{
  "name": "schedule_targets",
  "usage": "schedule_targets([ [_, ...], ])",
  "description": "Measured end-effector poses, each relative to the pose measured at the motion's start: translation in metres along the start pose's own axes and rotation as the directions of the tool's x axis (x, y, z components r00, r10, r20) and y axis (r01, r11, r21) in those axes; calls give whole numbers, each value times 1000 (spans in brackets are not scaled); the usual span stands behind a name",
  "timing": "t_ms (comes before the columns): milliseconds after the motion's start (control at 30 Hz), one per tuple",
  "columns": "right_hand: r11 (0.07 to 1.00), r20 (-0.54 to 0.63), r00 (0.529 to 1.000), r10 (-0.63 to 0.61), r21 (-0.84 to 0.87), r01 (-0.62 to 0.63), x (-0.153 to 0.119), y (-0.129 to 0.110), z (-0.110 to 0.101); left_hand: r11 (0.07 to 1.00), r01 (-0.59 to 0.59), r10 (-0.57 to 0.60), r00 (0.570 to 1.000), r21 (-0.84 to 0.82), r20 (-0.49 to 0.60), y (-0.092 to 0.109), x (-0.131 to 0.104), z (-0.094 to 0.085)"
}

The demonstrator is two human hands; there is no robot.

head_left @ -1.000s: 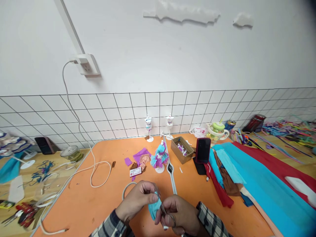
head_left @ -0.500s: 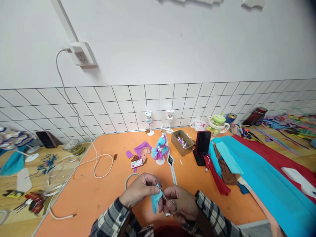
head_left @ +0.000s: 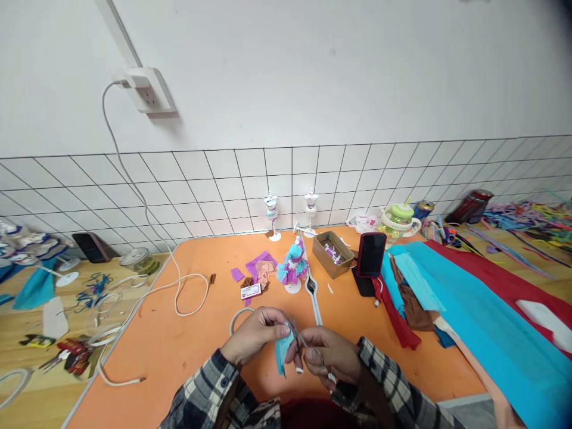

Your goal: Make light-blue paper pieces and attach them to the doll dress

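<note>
My left hand (head_left: 257, 335) pinches a small piece of blue crepe paper (head_left: 283, 353) between thumb and fingers, its lower end hanging down. Fingers of my right hand (head_left: 333, 356) are in the handles of a small pair of scissors (head_left: 298, 335), whose blades point up at the paper's upper edge. A small white item, too small to name, shows below the right fingers. Beyond my hands stands a miniature dress form (head_left: 293, 262) wearing a purple and blue ruffled dress. Two more small dress forms, a left one (head_left: 271, 214) and a right one (head_left: 311, 210), stand by the wall.
Purple and peach paper scraps (head_left: 263, 267) lie near a white label (head_left: 251, 291). A cardboard box (head_left: 333, 255) and a propped phone (head_left: 371, 255) stand right of centre. Blue crepe sheets (head_left: 482, 310) cover the right side. A white cable (head_left: 179, 286) crosses the left; pliers (head_left: 74, 356) lie there.
The scissor blades have opened a little and show more plainly at the paper's top. Both hands stay close together. The whole view has shifted slightly.
</note>
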State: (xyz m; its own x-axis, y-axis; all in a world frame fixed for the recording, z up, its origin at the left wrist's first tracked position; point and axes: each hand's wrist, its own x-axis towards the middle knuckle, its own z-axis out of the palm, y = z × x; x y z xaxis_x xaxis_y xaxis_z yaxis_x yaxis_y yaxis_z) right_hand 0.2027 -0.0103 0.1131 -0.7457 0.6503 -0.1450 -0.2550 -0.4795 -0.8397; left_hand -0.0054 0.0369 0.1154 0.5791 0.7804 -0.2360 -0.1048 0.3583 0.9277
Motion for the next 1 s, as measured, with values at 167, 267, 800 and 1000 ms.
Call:
schedule_targets([
  [167,946,-432,896,-99,-321,-50,11,18,-26,984,69,-112,955,-163,-274,-18,4,-11],
  [267,941,-497,863,-95,-328,-85,29,40,-33,982,73,-125,945,-176,-303,-30,7,-12],
  [800,980,-744,663,-89,-185,-76,67,84,-47,989,87,-123,928,-117,-351,-70,15,-14],
  [1000,958,-726,671,-152,-275,-80,76,94,-59,990,102,-132,914,-97,-385,-84,18,-19],
])
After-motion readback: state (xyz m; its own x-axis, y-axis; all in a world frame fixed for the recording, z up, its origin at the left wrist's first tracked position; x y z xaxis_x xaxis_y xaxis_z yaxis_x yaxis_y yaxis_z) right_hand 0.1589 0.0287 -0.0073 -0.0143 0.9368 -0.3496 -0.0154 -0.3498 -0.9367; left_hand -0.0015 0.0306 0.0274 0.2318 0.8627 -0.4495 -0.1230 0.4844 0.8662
